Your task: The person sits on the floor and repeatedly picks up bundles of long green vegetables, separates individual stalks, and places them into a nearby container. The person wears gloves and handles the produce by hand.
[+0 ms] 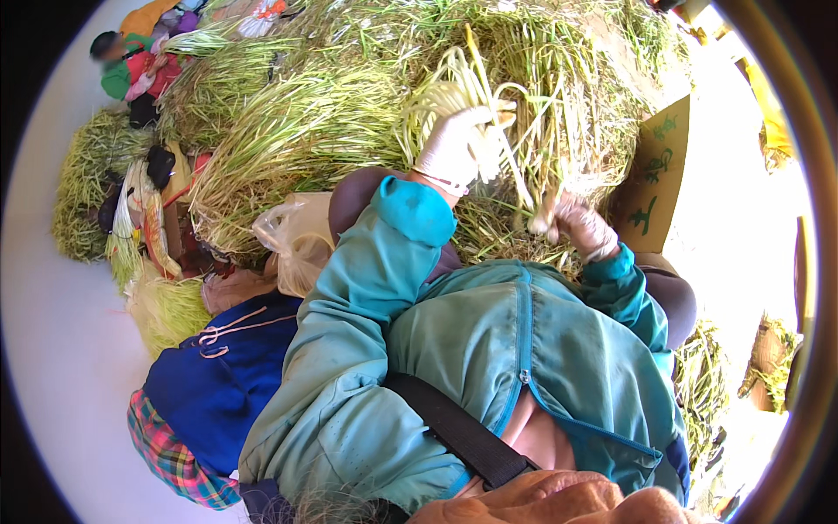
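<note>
My left hand (458,147), in a thin whitish glove, grips a small bunch of long pale leafy stalks (452,82). Their limp leaves droop over the far side of the hand, and one yellowish leaf sticks up. A thin pale stalk (517,167) slants from this hand down towards my right. At its lower end, my right hand (582,226), also gloved, has its fingers bent at the pale stalk ends (543,213). The fingertips are blurred, so their exact hold is hard to make out. Both hands are above a heap of loose stalks (510,232) between my knees.
Large piles of green stalks (314,124) spread ahead and to the left. A cardboard flap (651,173) with writing stands by my right hand. Beside my left knee lies a clear plastic bag (298,242). Someone in blue clothing (216,354) is close on my left; another person (137,69) sits farther off.
</note>
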